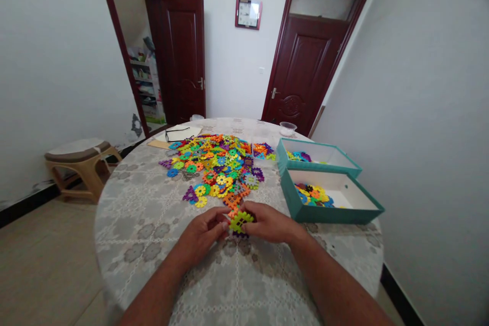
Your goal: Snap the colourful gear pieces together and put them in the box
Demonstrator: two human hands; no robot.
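Note:
My left hand (204, 232) and my right hand (269, 224) meet over the near middle of the round table (153, 224). Both are closed on a small cluster of joined plastic pieces (240, 221), with a yellow-green square piece on top, orange behind it and purple beneath. Just beyond my fingers lies a wide heap of coloured interlocking plastic pieces (216, 163) spread over the patterned cloth.
Two teal boxes (324, 209) (321, 155) with several pieces inside stand at the right. Glasses (176, 133) on paper and a small clear bowl (288, 128) sit at the far edge. A stool (78, 160) stands left of the table; two dark doors are behind.

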